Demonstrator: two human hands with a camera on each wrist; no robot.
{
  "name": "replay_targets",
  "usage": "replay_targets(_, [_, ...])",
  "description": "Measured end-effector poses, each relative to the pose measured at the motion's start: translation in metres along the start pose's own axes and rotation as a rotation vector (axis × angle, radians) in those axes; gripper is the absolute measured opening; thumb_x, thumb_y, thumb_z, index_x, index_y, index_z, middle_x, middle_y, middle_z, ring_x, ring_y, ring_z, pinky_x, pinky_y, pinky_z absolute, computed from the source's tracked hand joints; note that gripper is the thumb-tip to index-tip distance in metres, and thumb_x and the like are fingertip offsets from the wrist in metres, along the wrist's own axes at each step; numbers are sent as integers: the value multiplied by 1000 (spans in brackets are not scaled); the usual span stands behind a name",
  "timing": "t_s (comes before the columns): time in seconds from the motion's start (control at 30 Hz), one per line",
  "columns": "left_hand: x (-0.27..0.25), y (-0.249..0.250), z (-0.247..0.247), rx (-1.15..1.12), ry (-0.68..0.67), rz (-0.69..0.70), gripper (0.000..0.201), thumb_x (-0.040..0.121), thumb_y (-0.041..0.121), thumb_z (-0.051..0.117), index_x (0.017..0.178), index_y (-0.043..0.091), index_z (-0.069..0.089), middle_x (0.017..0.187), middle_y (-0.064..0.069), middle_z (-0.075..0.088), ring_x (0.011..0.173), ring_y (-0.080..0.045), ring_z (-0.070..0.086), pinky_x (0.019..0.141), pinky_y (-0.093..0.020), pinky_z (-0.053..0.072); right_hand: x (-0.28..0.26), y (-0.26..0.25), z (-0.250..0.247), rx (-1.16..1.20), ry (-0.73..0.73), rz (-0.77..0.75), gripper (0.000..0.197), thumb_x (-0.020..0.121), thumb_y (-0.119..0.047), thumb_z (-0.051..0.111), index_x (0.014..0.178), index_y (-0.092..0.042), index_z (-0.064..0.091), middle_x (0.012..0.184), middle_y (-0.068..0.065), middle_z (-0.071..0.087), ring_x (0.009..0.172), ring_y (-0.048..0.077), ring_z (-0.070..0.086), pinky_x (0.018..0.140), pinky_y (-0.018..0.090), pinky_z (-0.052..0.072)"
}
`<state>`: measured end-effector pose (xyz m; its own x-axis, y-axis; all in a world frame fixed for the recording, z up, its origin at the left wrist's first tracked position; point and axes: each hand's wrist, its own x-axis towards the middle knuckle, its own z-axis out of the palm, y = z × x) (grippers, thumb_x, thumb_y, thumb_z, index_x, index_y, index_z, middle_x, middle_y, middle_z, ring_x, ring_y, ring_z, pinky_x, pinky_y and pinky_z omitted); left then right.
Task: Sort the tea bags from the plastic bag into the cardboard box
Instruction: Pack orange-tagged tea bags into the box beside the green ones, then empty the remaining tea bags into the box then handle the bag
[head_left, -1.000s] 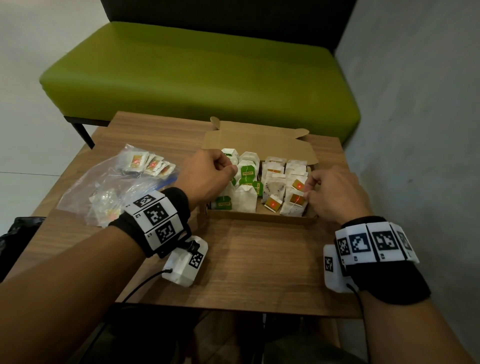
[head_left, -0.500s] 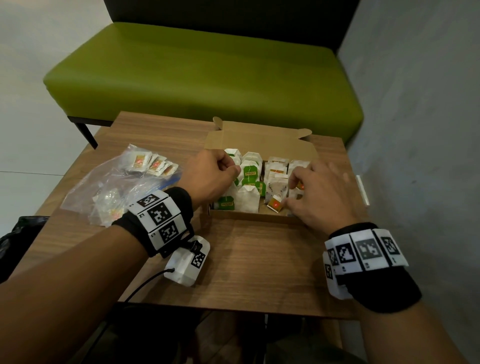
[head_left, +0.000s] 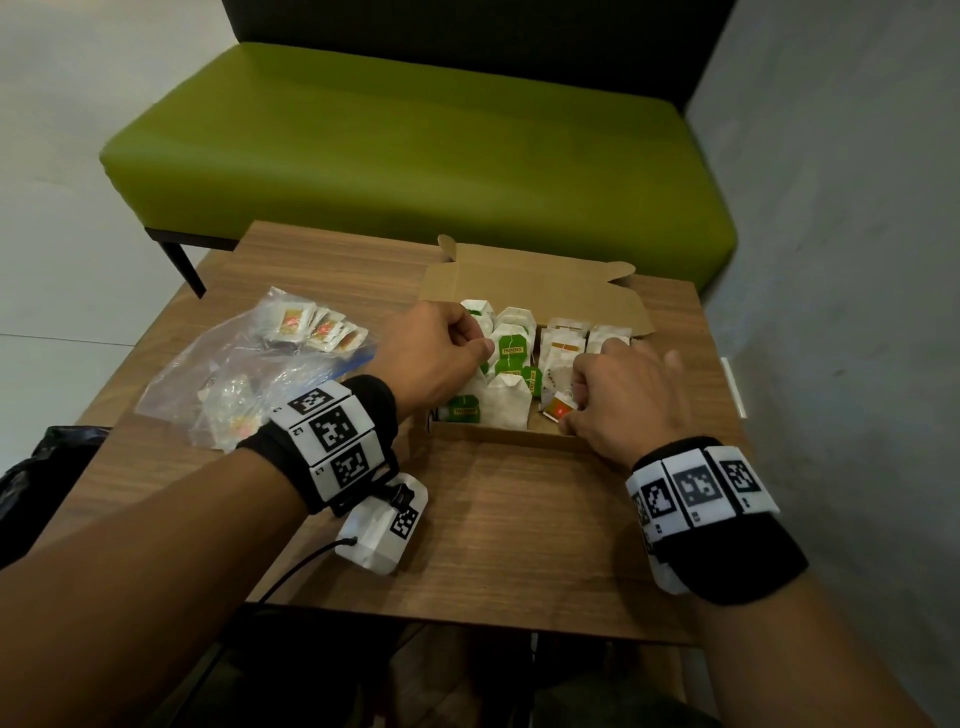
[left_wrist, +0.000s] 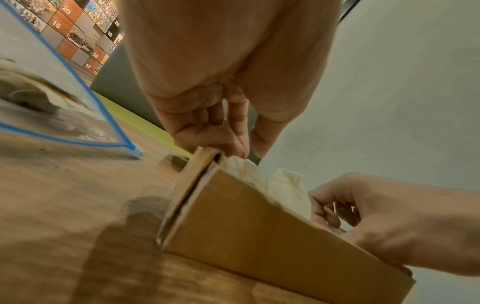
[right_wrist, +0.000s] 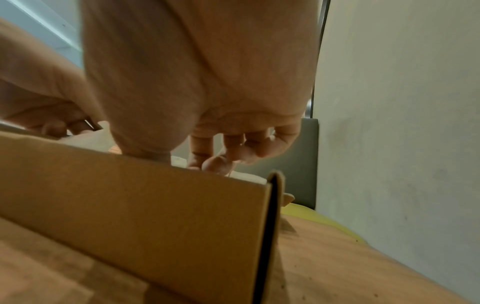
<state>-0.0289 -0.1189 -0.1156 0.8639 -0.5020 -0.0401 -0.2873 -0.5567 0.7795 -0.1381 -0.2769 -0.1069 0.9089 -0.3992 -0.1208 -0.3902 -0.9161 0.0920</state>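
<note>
**Both hands in the box, tea bags half sorted**

Head view: cardboard box (head_left: 540, 291) sits open on the wooden bench (head_left: 498, 519), lid flap tipped back. Tea bags (head_left: 511, 408) stand packed inside, green tags on the left side, red/orange on the right. Left hand (head_left: 434, 356) is over the box's left side, fingers curled, pinching a tea bag near the back. Right hand (head_left: 626, 397) is over the right side, fingers curled in among the bags beside a red-tag bag (head_left: 558, 408); can't tell if it grips one. Plastic bag (head_left: 244, 374) lies left of the box w/ more tea bags inside.

Left wrist: left hand fingers (left_wrist: 215, 131) bent down at the box's corner, touching white bags.

Right wrist: right hand fingers (right_wrist: 221, 162) curled just behind the box's front wall; grip hidden.
</note>
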Motion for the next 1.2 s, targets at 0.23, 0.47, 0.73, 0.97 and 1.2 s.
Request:
replay_targets(0.23, [-2, 3, -9, -23, -7, 6, 12, 93, 30, 65, 88, 20, 67, 80, 7, 66, 76, -7, 60, 60, -20, 43, -3, -3, -4, 113, 68, 30, 30, 83, -56, 71, 86, -29, 59, 107, -4, 59, 111, 22, 52, 92, 44, 37])
replay_targets(0.47, [-13, 4, -77, -63, 205, 49, 19, 94, 30, 63, 88, 14, 69, 83, -2, 69, 77, -15, 64, 70, -33, 54, -5, -65, -34, 514, 217, -172, 18, 93, -39, 64, 82, -25, 64, 88, -3, 63, 87, 19, 58, 74, 35, 46])
replay_targets(0.73, [-23, -65, -147, 238, 361, -274, 40, 90, 37, 59, 125, 19, 62, 131, -6, 62, 120, -27, 57, 100, -35, 46, -7, -162, -25, 227, 46, -433, 18, 97, -32, 57, 98, -25, 74, 109, 1, 69, 108, 24, 59, 95, 41, 38])
replay_targets(0.97, [-41, -102, -148, 243, 121, -377, 47, 99, 18, 52, 145, 25, 47, 144, -7, 52, 130, -26, 50, 96, -28, 41, 2, -190, -8, 422, 8, -378, 19, 96, -26, 59, 92, -14, 73, 96, 5, 70, 94, 24, 63, 69, 27, 35])
replay_targets(1.2, [-42, -120, -148, 233, -22, -324, 60, 92, 9, 54, 146, 32, 43, 128, -3, 58, 92, -11, 49, 53, -6, 39, 11, -208, 16, 591, 20, -351, 47, 85, -18, 69, 130, -14, 60, 135, 5, 52, 124, 22, 49, 104, 28, 40])
